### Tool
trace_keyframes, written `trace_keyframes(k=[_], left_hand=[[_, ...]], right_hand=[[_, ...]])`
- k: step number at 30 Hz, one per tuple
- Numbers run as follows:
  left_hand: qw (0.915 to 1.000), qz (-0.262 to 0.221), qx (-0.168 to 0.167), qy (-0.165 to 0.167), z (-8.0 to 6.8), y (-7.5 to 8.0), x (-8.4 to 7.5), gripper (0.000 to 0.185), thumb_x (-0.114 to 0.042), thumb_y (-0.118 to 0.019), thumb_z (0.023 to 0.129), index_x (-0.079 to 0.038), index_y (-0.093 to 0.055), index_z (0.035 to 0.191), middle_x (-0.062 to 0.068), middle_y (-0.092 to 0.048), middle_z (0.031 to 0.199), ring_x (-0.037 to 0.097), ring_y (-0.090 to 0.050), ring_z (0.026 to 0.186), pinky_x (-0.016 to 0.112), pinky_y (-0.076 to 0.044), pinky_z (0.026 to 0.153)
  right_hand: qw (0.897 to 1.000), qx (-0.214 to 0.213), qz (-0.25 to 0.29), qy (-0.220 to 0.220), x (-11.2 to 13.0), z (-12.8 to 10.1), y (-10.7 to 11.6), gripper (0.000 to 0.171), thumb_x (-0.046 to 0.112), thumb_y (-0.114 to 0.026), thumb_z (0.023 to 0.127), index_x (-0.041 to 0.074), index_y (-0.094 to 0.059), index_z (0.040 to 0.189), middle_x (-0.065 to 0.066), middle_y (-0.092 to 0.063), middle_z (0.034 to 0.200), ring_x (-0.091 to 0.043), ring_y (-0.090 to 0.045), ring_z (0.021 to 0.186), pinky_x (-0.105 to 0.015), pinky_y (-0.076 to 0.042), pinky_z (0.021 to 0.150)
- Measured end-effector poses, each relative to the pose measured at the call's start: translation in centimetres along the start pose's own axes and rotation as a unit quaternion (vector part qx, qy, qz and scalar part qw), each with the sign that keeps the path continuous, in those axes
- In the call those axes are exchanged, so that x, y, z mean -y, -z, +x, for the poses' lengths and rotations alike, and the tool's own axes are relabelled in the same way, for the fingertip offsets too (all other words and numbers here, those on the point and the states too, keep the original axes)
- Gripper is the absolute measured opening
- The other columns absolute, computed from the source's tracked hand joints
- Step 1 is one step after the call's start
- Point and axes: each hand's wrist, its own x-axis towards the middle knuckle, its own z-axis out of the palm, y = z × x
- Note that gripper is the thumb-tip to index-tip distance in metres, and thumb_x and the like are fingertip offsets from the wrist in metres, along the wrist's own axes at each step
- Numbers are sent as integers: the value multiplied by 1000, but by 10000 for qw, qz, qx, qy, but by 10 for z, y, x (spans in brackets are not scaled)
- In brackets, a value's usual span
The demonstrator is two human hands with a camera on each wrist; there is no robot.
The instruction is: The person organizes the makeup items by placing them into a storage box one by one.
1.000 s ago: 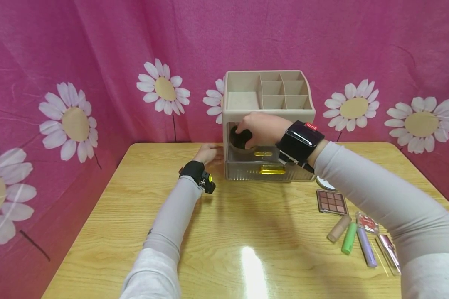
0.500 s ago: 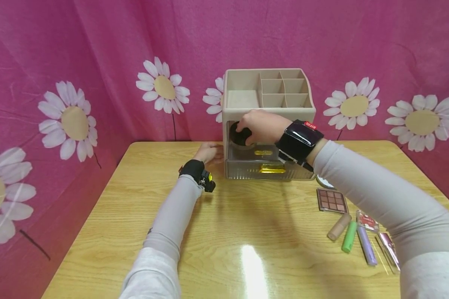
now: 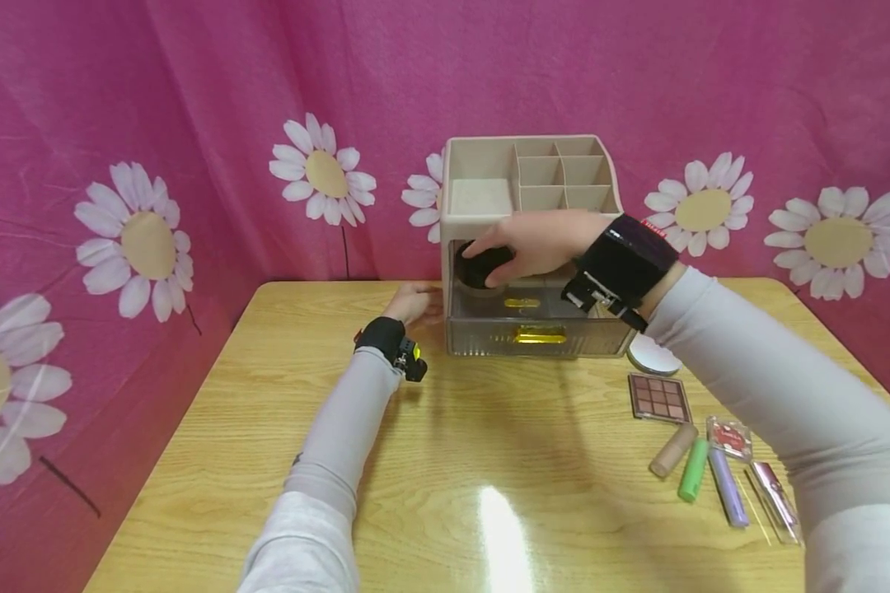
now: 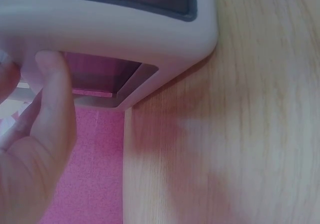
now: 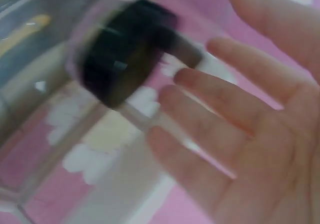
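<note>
Bright even overhead light; white glare patch on table (image 3: pixel 500 527). Soft shadows. Head view sharp; right wrist view motion-blurred, left wrist view hazy.

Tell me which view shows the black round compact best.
The head view: the black round compact sits sharp in the organizer's open upper drawer, at the right hand's fingers. The right wrist view shows it close but blurred. The left wrist view misses it.
</note>
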Motion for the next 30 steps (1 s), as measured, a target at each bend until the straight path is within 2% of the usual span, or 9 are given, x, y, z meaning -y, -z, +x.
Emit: trace_keyframes(k=[4, 9, 11, 15, 19, 21, 24, 26, 30], left_hand=[[10000, -61, 42, 61, -11, -2, -7, 38, 2, -40, 94, 5, -44, 131, 22, -53, 123, 29, -56, 105, 38, -47, 92], [9997, -238, 18, 102, -13, -2, -10, 40, 6, -35, 93, 6, -42, 132, 24, -50, 126, 33, -52, 110, 42, -41, 98], [9998, -181, -1, 92, -13, -2, -10, 40, 6, -35, 93, 5, -43, 132, 24, -50, 126, 32, -52, 109, 42, -41, 98], [9999, 106, -34, 81, -4, 0, -6, 38, 3, -39, 93, 3, -46, 131, 20, -54, 122, 25, -58, 101, 36, -47, 92], [9997, 217, -41, 69, 3, 4, -1, 38, 2, -41, 92, 1, -48, 130, 16, -57, 119, 22, -60, 96, 33, -50, 86], [9998, 203, -38, 56, 3, 4, -1, 38, 2, -42, 92, 1, -49, 129, 16, -58, 117, 20, -60, 94, 32, -51, 85], [9999, 148, -41, 60, 1, 2, -1, 36, 0, -44, 92, 2, -50, 128, 16, -60, 114, 19, -61, 91, 31, -52, 82], [10000, 55, 0, 73, 3, 3, 0, 36, -1, -46, 92, 2, -50, 128, 16, -60, 113, 19, -61, 90, 31, -52, 81], [9999, -40, 23, 89, 15, 6, 7, 35, -3, -48, 92, 2, -51, 127, 17, -61, 111, 20, -62, 89, 32, -53, 81]], right_hand=[[9995, 89, 273, 103, 4, -23, 18, 51, 24, -60, 89, 1, -45, 133, -16, -53, 127, -26, -51, 111, -42, -40, 97], [9986, -421, 326, 72, 3, -58, 34, 52, 27, -59, 90, 3, -45, 134, -14, -48, 133, -32, -46, 119, -49, -39, 97], [9972, -668, 313, -154, -2, -72, 36, 51, 26, -60, 90, 5, -45, 134, -15, -49, 132, -33, -48, 117, -49, -42, 93], [9908, -1123, 291, -700, -20, -98, 32, 51, 25, -59, 90, 10, -44, 136, -12, -55, 122, -25, -53, 96, -38, -49, 77], [9821, -1500, 520, -1018, -45, -118, 18, 48, 20, -59, 90, 11, -45, 135, -10, -56, 121, -13, -51, 92, -38, -50, 77], [9770, -1686, 769, -1059, -60, -126, 7, 47, 15, -60, 89, 7, -46, 134, -13, -54, 124, -4, -50, 99, -44, -48, 86], [9710, -1951, 797, -1124, -80, -135, -12, 45, 10, -62, 87, 5, -50, 129, -13, -58, 119, 7, -50, 94, -33, -50, 83], [9667, -2024, 961, -1238, -92, -139, -26, 43, 8, -62, 86, 3, -51, 128, -15, -58, 119, 3, -52, 96, -31, -50, 84], [9576, -1979, 1284, -1652, -114, -142, -54, 45, 9, -63, 86, -3, -49, 126, -21, -57, 118, -24, -56, 103, -31, -49, 83]])
